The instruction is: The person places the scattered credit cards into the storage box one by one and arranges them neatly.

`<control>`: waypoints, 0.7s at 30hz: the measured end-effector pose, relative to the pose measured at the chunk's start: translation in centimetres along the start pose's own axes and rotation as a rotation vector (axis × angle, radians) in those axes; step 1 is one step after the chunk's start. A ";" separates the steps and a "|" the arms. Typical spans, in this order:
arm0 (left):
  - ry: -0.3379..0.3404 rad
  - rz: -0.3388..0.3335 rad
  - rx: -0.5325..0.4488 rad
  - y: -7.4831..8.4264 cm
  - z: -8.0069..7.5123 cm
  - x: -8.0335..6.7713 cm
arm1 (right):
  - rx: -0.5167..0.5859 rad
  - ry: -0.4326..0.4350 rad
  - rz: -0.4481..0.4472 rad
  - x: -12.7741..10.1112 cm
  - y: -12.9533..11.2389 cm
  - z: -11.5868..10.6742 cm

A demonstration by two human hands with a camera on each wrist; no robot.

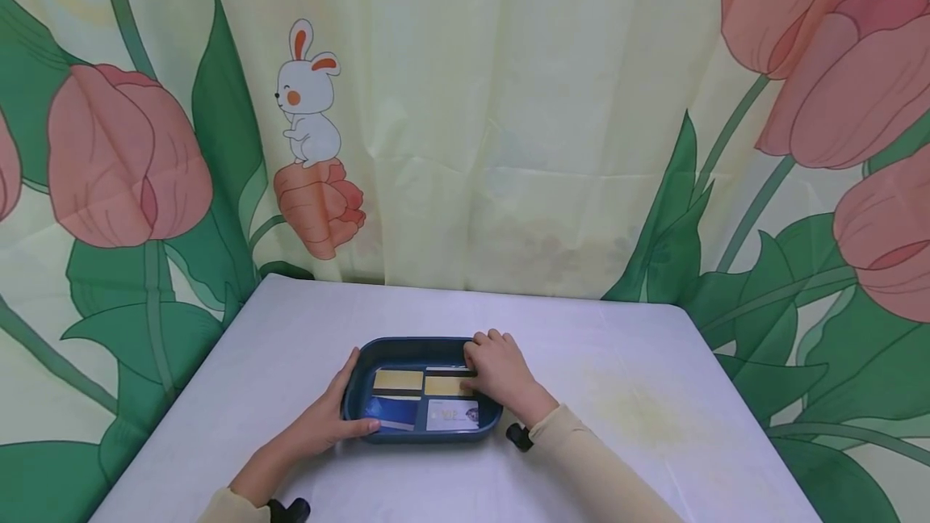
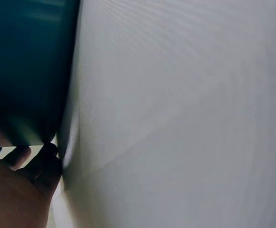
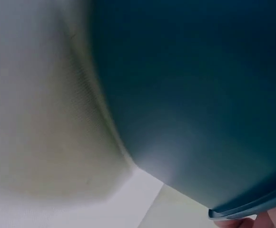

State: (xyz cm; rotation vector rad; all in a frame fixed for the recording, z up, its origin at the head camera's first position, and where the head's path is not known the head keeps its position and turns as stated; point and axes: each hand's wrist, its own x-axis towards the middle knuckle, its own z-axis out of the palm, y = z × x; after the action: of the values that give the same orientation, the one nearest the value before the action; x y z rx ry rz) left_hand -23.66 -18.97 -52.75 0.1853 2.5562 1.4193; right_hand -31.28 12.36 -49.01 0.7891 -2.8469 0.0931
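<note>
A dark blue tray with rounded corners rests on the table. My left hand holds its left end, thumb over the near left rim and fingers along the outer wall. Inside lie a yellow card with a dark stripe at far left, a blue card at near left and a white card marked VIP at near right. My right hand reaches over the right rim, its curled fingers at the right end of another yellow card. That end is hidden by the hand.
A white cloth covers the table, with a faint yellowish stain right of the tray. Behind hangs a curtain printed with tulips and a rabbit. Dark wrist devices sit close to the tabletop.
</note>
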 end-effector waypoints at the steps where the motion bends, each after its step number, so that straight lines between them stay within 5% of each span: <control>1: 0.001 0.001 0.003 0.0 0.0 0.0 | 0.009 0.001 0.004 0.0 0.0 -0.1; 14: -0.011 -0.004 0.031 0.1 -0.3 0.4 | 0.069 0.033 0.041 -0.1 0.9 -0.6; 21: 0.022 -0.011 0.200 1.5 -1.3 0.2 | 0.121 0.145 0.053 -0.3 2.3 -1.2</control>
State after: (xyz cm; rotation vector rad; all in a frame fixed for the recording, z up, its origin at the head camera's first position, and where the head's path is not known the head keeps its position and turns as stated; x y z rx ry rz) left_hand -24.13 -19.25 -50.81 0.1870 2.7108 1.1671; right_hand -32.04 14.58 -47.92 0.6981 -2.7453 0.3196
